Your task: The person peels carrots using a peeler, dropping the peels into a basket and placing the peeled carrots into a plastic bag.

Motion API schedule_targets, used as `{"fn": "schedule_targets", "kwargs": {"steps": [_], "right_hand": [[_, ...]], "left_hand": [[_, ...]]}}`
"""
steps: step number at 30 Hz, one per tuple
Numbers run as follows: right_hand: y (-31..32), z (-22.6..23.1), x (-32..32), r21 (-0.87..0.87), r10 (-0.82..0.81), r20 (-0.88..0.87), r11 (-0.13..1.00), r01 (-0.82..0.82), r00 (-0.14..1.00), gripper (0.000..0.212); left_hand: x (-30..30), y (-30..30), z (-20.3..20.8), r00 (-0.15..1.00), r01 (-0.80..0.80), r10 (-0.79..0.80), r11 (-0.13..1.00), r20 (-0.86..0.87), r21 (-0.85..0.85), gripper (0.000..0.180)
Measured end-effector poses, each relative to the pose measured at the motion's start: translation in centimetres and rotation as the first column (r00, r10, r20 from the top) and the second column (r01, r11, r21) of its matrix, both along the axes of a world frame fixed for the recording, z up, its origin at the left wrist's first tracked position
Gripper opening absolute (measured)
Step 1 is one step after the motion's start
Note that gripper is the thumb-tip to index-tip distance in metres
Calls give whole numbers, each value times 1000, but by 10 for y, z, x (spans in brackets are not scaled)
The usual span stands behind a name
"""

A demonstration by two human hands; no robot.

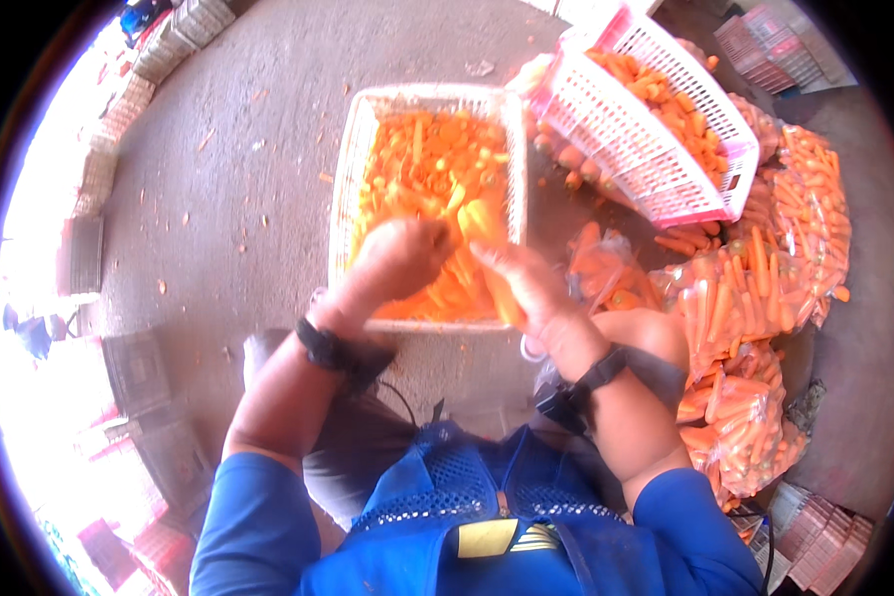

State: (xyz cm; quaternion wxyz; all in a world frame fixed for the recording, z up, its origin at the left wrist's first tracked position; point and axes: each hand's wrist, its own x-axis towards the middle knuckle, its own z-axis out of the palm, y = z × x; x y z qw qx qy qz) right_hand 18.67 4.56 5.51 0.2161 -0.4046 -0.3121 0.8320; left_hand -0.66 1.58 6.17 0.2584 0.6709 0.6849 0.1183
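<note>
A white plastic basket (pixel 340 214) stands on the floor in front of me, filled with orange carrot pieces and peelings (pixel 432 149). Over its near half, my left hand (pixel 405 260) is closed in a fist; what sits inside the fingers is hidden. Beside it, my right hand (pixel 531 283) is closed round a carrot (pixel 484 221), which slants across the basket's right side. The thumb lies along the carrot's near side, pointing toward the left hand. Both hands are slightly blurred, and a thin strip of peel (pixel 455 199) shows just beyond the left fist.
A pink and white crate (pixel 616 134) of carrot pieces leans tilted at the upper right, above bagged carrots. More clear bags of carrots (pixel 735 298) are heaped along my right side. Stacked crates (pixel 134 372) line the left. Scraps are scattered on the concrete floor (pixel 238 149).
</note>
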Motion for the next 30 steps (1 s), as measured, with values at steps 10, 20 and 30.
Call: {"fn": "schedule_targets", "kwargs": {"steps": [10,20,30], "right_hand": [[33,35,29,68,-112,-140,990,122,984,20],[82,129,153,285,-209,-281,914,289,937,22],[129,69,212,644,-464,185,723,250,866,19]], "left_hand": [[5,13,33,764,371,-278,928,583,-43,20],[48,58,38,559,123,17,987,829,-104,20],[127,172,56,833,180,-323,926,449,332,15]]}}
